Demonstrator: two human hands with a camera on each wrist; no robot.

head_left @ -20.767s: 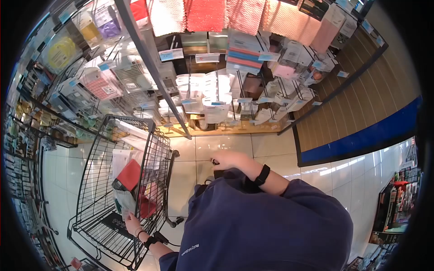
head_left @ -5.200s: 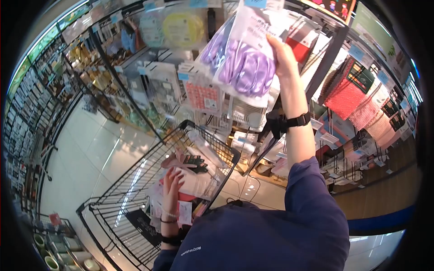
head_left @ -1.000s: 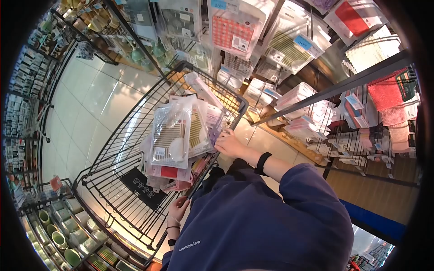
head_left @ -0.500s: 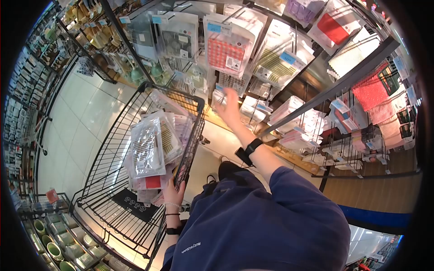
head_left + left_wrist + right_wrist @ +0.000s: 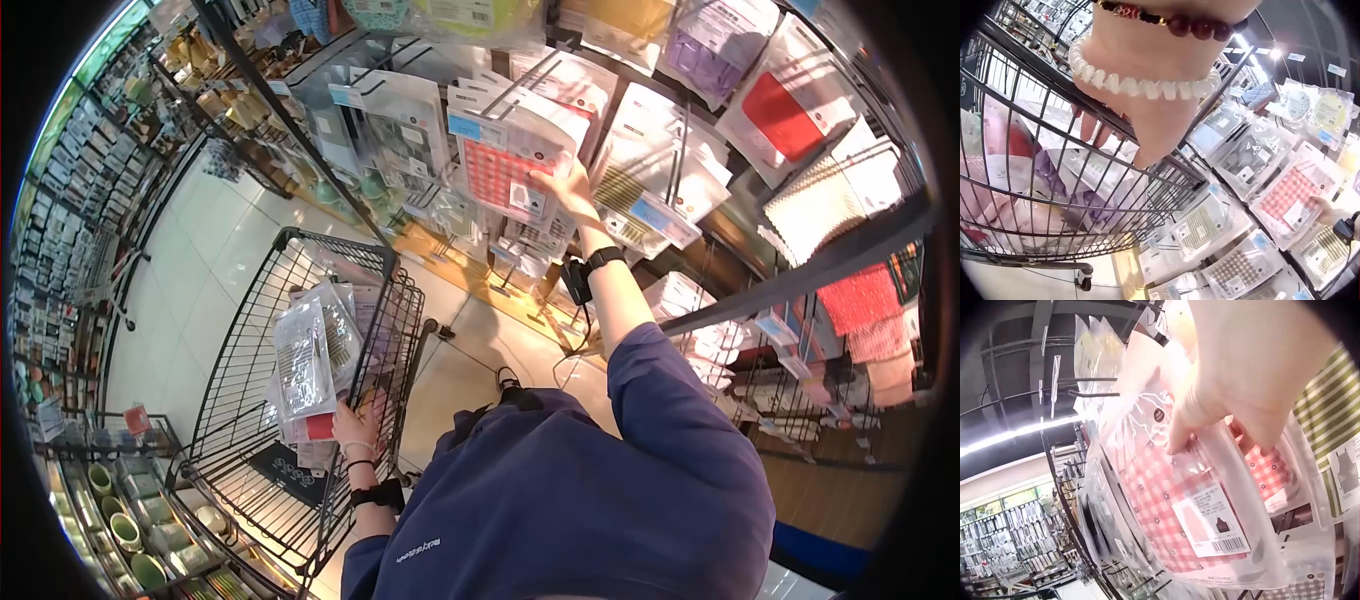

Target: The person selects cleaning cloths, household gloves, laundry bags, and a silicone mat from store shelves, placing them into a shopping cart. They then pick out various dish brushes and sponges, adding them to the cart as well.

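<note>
A clear packet holding a red gingham apron [image 5: 500, 170] hangs among others on a rack hook in front of me. My right hand [image 5: 566, 190] pinches its right edge; in the right wrist view the thumb presses on the front of the packaged apron [image 5: 1169, 481] and the fingers go behind. Down at the left stands a black wire shopping cart [image 5: 335, 243]. My left hand [image 5: 355, 428] holds its near side; in the left wrist view the hand [image 5: 1154, 122] straddles the top rail, fingers inside. Flat packets, including a striped one [image 5: 300, 360], are heaped in the cart.
Green striped apron packets [image 5: 632, 190] hang right of the gingham ones, grey-green packets [image 5: 405, 125] to their left. A dark metal upright [image 5: 780, 280] crosses at the right. Green cups [image 5: 125, 530] stand on a shelf at lower left. Tiled floor [image 5: 460, 345] lies below.
My right hand has risen from near the cart to the gingham packet and taken its edge. The left hand stays at the cart's side. Earlier, it handled a purple packet at the rack.
</note>
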